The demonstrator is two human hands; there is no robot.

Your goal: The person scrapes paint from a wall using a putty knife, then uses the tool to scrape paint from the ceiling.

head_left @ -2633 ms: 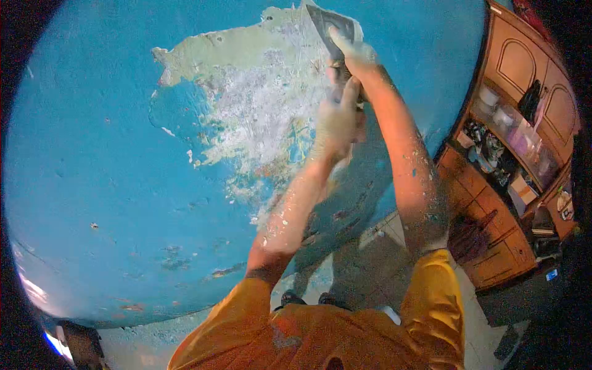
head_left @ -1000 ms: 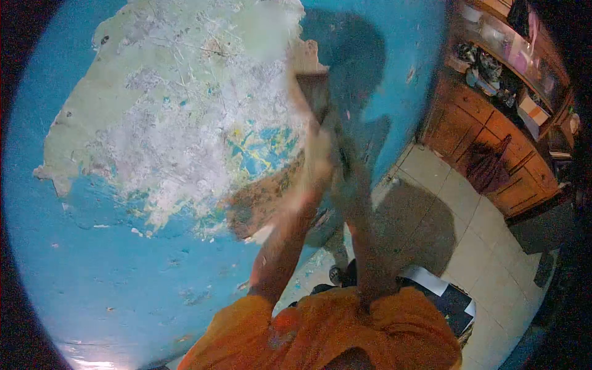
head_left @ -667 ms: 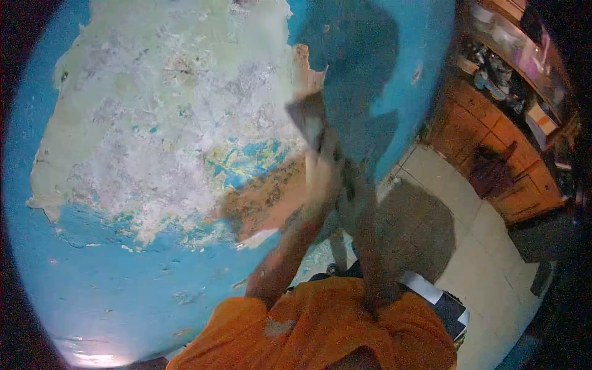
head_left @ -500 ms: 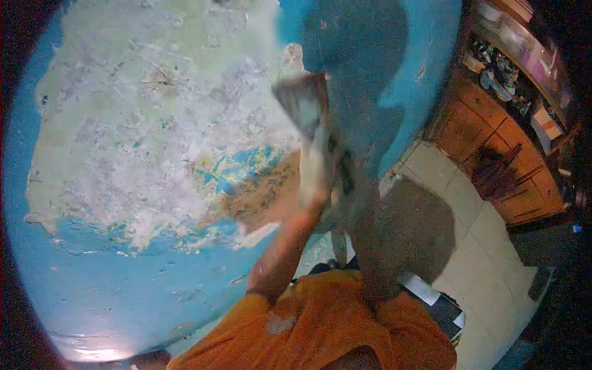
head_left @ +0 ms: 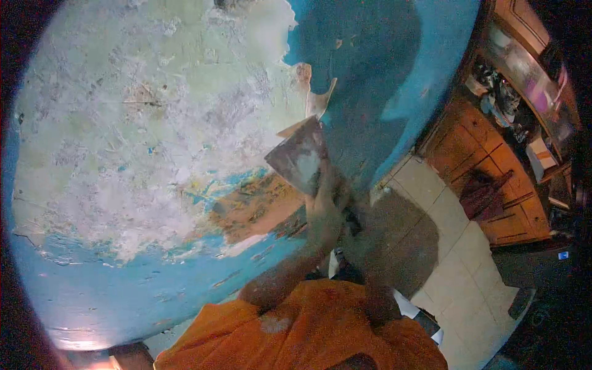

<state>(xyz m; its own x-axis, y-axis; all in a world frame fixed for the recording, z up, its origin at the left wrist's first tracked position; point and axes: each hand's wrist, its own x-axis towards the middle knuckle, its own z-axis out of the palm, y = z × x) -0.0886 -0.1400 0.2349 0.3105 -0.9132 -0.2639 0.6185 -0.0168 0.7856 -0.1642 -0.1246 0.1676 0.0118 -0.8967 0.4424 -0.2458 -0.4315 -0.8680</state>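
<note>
A broad-bladed scraper (head_left: 295, 155) is against the wall (head_left: 123, 290) in front of me, where blue paint surrounds a large bare, pale patch (head_left: 154, 123). My left hand (head_left: 322, 217) is closed round the scraper's handle, just below the blade. Close beside it, my right hand (head_left: 347, 213) also appears closed on the handle, though deep shadow hides most of its fingers. Above the blade, a loose curl of paint (head_left: 320, 102) sticks out at the patch's edge. Brown, exposed plaster (head_left: 259, 206) shows left of my hands.
To the right stands a wooden cabinet (head_left: 487, 166) with a cluttered shelf and a dark red cloth (head_left: 487, 200) on its front. Pale floor tiles (head_left: 459, 246) run between the wall and cabinet. A black and white object (head_left: 422, 314) lies beside me on the floor.
The scraper and both hands have moved down, nearer my body. A curl of paint now stands out above the blade. The view has shifted slightly.
</note>
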